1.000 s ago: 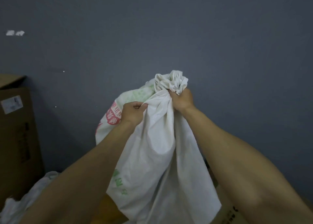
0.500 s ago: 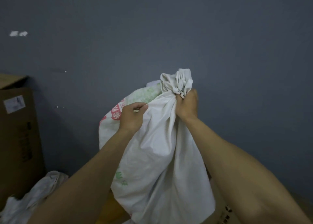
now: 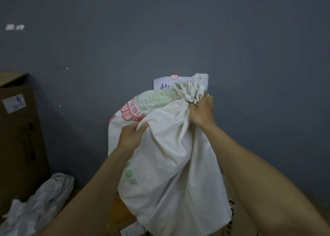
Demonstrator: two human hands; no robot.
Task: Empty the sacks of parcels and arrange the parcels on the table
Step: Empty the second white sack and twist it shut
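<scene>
A white woven sack with red and green print hangs in front of me, held up against a dark grey wall. My right hand grips its bunched neck just below the gathered top. My left hand pinches a fold of the cloth on the sack's left shoulder. The sack's body sags down between my forearms. Its contents are hidden. Below it, brown cardboard parcels and a yellowish one show partly.
A tall cardboard box with a white label stands at the left. A crumpled white sack lies at its foot. A white paper sign is stuck on the wall behind the sack.
Both hands and the sack have shifted to the right, my left hand lower on the cloth. The paper sign behind the sack has come into view.
</scene>
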